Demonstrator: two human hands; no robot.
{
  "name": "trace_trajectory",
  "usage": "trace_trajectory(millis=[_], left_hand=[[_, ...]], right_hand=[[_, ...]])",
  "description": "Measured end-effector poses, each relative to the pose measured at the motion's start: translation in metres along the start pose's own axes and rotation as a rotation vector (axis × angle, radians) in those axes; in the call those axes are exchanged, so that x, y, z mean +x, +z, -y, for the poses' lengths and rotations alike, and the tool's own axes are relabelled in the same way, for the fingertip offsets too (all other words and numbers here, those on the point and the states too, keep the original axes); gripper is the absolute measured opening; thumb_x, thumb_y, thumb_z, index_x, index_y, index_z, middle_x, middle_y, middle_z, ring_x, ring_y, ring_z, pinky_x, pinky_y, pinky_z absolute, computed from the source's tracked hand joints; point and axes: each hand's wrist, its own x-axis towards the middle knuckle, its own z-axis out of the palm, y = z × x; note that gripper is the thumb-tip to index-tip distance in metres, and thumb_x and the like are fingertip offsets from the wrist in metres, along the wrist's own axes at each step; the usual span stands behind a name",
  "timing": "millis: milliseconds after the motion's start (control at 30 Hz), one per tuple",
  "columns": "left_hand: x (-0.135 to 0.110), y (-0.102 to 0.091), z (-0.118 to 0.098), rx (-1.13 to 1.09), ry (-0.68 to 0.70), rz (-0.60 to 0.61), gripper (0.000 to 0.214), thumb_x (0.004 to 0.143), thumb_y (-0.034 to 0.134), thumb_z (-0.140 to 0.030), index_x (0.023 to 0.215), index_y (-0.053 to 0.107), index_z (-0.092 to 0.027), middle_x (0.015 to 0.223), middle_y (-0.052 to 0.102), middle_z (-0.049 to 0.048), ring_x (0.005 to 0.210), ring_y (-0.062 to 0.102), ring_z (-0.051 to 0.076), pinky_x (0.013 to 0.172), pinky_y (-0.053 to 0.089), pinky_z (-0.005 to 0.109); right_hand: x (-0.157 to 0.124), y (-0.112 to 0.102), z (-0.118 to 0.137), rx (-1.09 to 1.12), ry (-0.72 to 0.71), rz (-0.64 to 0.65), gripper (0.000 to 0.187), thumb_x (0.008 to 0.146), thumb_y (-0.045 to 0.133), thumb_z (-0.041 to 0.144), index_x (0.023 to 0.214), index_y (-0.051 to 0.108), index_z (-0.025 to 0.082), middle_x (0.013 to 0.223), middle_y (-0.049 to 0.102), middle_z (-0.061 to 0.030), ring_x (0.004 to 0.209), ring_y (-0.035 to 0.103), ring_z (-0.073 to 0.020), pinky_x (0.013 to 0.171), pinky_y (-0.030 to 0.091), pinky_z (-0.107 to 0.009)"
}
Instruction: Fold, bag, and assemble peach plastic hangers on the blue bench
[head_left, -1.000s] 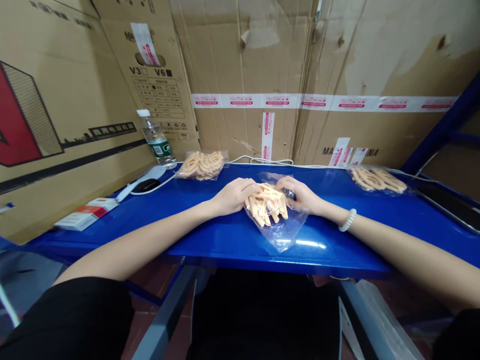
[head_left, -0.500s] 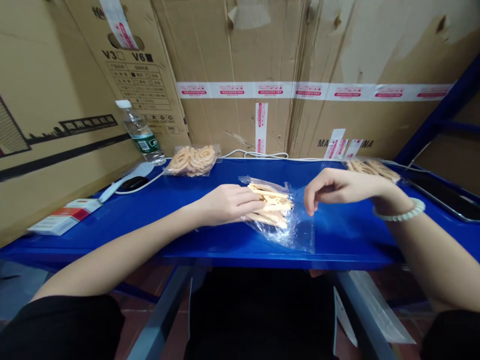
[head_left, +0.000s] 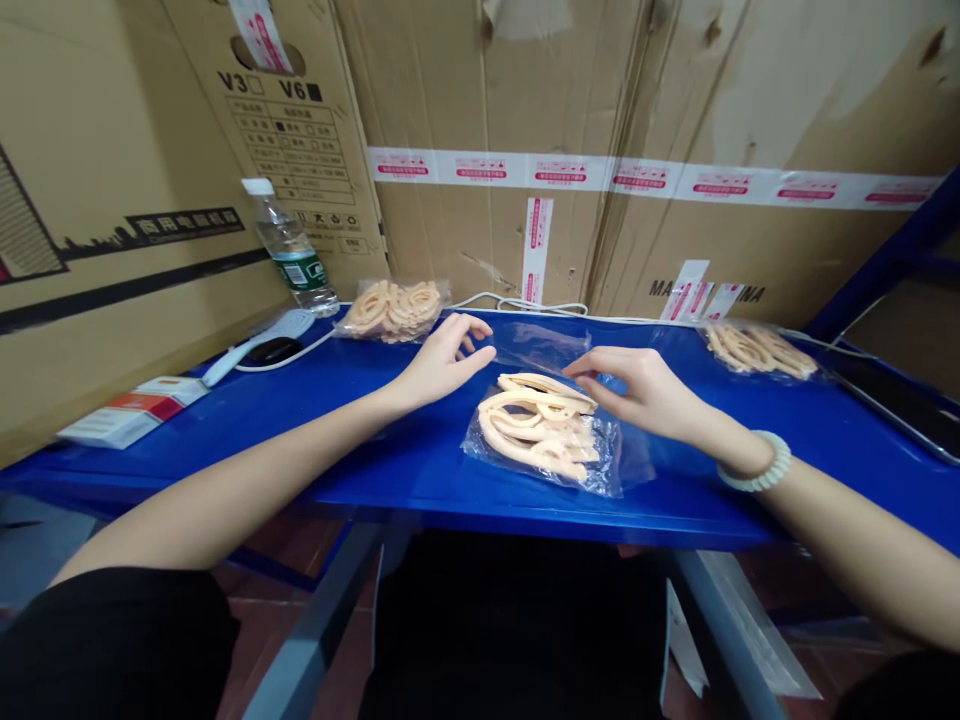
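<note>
On the blue table [head_left: 420, 470] in front of me lies a clear plastic bag [head_left: 480, 450] with several pale, curved, wood-like pieces [head_left: 536, 420] inside. My left hand [head_left: 450, 360] hovers behind the bag on its left side, thumb and fingers apart, holding nothing. At the bag's right rear corner is my right hand [head_left: 637, 385], its thumb and fingers slightly apart. Its fingertips are close to the pieces; whether they touch the plastic I cannot tell. Between the hands, a clear plastic sheet or flap [head_left: 544, 345] lies behind the pieces.
Similar filled bags lie at the back left [head_left: 394, 308] and back right [head_left: 757, 350]. To the left stand a water bottle [head_left: 300, 260], a light-blue handled object [head_left: 259, 345] and a small white-red box [head_left: 135, 410]. A dark flat device [head_left: 900, 405] is far right. Cardboard [head_left: 480, 240] walls the back.
My left hand has let go of the bag and moved up and back. The bag lies turned, its pieces spread flatter. My right hand has moved left to the bag's corner.
</note>
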Motion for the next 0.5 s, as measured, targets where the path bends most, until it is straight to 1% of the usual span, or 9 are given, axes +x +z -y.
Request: trace_trajectory(millis=[67,100,167,233,333,400,500], left_hand=[[0.003,0.006,0.014,-0.078,-0.203,0.134,0.031,0.090,0.060,-0.038,0.114,0.062,-0.018,0.109,0.070,0.0080,0.085,0.067,0.018,0.078,0.055,0.033],[0.004,0.009,0.019,-0.118,-0.265,0.188,0.033,0.090,0.059,-0.038,0.117,0.061,-0.019,0.108,0.071,0.0078,0.082,0.067,0.017,0.078,0.055,0.033],[0.004,0.013,0.026,-0.191,-0.314,0.253,0.037,0.091,0.058,-0.038,0.122,0.058,-0.018,0.109,0.073,0.0081,0.078,0.067,0.016,0.075,0.055,0.033],[0.003,0.014,0.028,-0.248,-0.293,0.292,0.040,0.089,0.059,-0.036,0.124,0.056,-0.017,0.109,0.075,0.0092,0.075,0.067,0.015,0.072,0.054,0.031],[0.001,0.012,0.027,-0.300,-0.234,0.349,0.034,0.087,0.057,-0.029,0.118,0.059,-0.017,0.106,0.076,0.0089,0.072,0.067,0.014,0.069,0.054,0.029],[0.001,0.011,0.024,-0.299,-0.213,0.376,0.032,0.084,0.058,-0.026,0.114,0.062,-0.016,0.104,0.076,0.0087,0.074,0.069,0.014,0.070,0.054,0.029],[0.002,0.009,0.020,-0.279,-0.208,0.423,0.032,0.081,0.060,-0.026,0.110,0.063,-0.014,0.098,0.076,0.0082,0.081,0.071,0.017,0.071,0.055,0.029]], right_hand=[[0.003,0.004,0.006,0.017,-0.034,0.002,0.024,0.102,0.054,0.029,0.111,0.073,0.017,0.105,0.075,-0.0107,0.097,0.070,-0.0231,0.087,0.054,-0.037],[0.005,0.006,0.009,0.026,-0.049,0.018,0.025,0.102,0.055,0.032,0.112,0.073,0.017,0.109,0.074,-0.0116,0.102,0.068,-0.0244,0.090,0.054,-0.039],[0.013,0.010,0.013,0.045,-0.056,0.081,0.027,0.102,0.057,0.036,0.114,0.073,0.017,0.113,0.072,-0.0133,0.106,0.066,-0.0262,0.094,0.052,-0.041],[0.025,0.015,0.016,0.048,-0.029,0.168,0.028,0.101,0.057,0.034,0.112,0.074,0.015,0.109,0.072,-0.0137,0.102,0.066,-0.0259,0.092,0.052,-0.041],[0.050,0.021,0.017,0.015,0.061,0.282,0.025,0.098,0.058,0.028,0.107,0.077,0.013,0.104,0.075,-0.0124,0.093,0.067,-0.0230,0.085,0.050,-0.038],[0.068,0.024,0.015,-0.013,0.132,0.361,0.024,0.095,0.060,0.026,0.101,0.079,0.013,0.098,0.076,-0.0108,0.085,0.066,-0.0205,0.079,0.048,-0.035],[0.089,0.026,0.012,-0.025,0.243,0.540,0.025,0.092,0.063,0.031,0.093,0.080,0.012,0.086,0.076,-0.0089,0.074,0.064,-0.0182,0.070,0.045,-0.034]])
